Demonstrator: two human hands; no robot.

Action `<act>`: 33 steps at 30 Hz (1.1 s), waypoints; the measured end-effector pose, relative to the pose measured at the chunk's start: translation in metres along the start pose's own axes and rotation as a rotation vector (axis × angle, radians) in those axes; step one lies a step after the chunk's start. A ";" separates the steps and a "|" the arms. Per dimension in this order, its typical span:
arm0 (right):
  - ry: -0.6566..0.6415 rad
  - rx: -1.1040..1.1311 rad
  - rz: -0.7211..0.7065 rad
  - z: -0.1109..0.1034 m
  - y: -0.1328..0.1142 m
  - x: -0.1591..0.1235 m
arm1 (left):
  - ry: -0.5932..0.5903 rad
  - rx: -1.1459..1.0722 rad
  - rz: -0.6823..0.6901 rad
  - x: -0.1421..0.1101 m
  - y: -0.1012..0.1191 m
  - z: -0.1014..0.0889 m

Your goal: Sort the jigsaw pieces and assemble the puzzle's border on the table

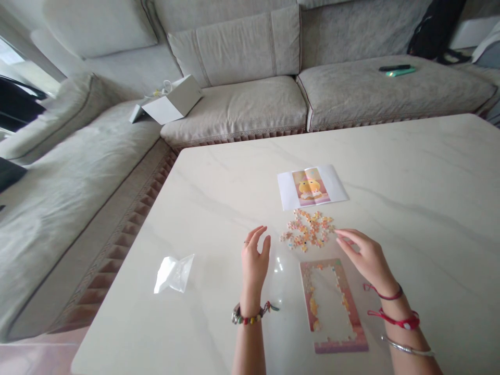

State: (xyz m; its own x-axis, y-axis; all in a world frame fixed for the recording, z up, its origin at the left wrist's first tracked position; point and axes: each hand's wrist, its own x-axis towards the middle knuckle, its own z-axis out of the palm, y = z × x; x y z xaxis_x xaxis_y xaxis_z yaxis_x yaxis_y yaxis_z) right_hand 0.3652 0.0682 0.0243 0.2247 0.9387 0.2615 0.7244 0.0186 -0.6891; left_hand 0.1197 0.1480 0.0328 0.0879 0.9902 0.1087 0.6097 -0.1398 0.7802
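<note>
A loose pile of small jigsaw pieces (308, 229) in orange, pink and cream lies on the white table. My right hand (361, 252) reaches to the pile's right edge, thumb and fingers a little apart. Its fingertips are beside the outermost pieces; no held piece can be made out. Left of the pile, my left hand (254, 258) hovers with thumb and fingers spread and nothing in them. Between my forearms lies a rectangular puzzle border (357, 328), pink and orange, its middle showing bare table and a gap at its lower left corner.
Beyond the pile rests a creased paper sheet (338, 182) printed with a yellow cartoon picture. A clear plastic bag (175, 273) lies at left on the marble-patterned table (219, 192). Behind stands a grey sofa (250, 101) holding a white box (175, 99) and a black bag (433, 31).
</note>
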 end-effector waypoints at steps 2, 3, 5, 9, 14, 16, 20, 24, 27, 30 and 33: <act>-0.001 -0.003 0.006 0.000 0.002 0.000 | -0.004 0.005 0.000 0.000 -0.002 0.002; -0.001 -0.003 0.007 0.000 0.002 0.000 | -0.010 0.011 0.001 -0.001 -0.003 0.003; 0.001 -0.003 0.006 0.000 0.002 0.000 | -0.022 0.034 0.014 -0.001 -0.005 0.008; -0.001 0.001 -0.005 -0.001 -0.002 0.000 | -0.013 0.137 0.099 -0.002 -0.006 0.025; -0.011 0.019 -0.005 -0.004 -0.004 0.000 | -0.041 0.271 0.108 -0.001 0.002 0.051; -0.013 0.019 -0.011 -0.005 -0.004 -0.001 | -0.048 0.296 0.065 -0.001 0.005 0.057; -0.002 0.006 -0.014 -0.009 -0.003 -0.004 | -0.078 0.283 0.032 0.002 0.009 0.058; 0.006 -0.004 -0.001 -0.012 -0.002 -0.005 | -0.098 0.281 0.071 0.003 0.013 0.056; 0.014 -0.005 0.000 -0.013 -0.002 -0.004 | -0.152 0.280 0.069 0.005 0.015 0.055; 0.014 -0.010 0.004 -0.013 -0.004 -0.004 | -0.184 0.246 0.058 0.006 0.015 0.055; 0.015 -0.012 0.002 -0.013 -0.006 -0.004 | -0.164 0.210 0.049 0.008 0.015 0.054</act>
State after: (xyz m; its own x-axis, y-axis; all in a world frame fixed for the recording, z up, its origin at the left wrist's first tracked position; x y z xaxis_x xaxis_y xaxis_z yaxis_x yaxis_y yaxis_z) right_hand 0.3685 0.0597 0.0356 0.2363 0.9334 0.2701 0.7317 0.0120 -0.6815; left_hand 0.1719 0.1534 0.0126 0.2375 0.9710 0.0287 0.7503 -0.2022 0.6295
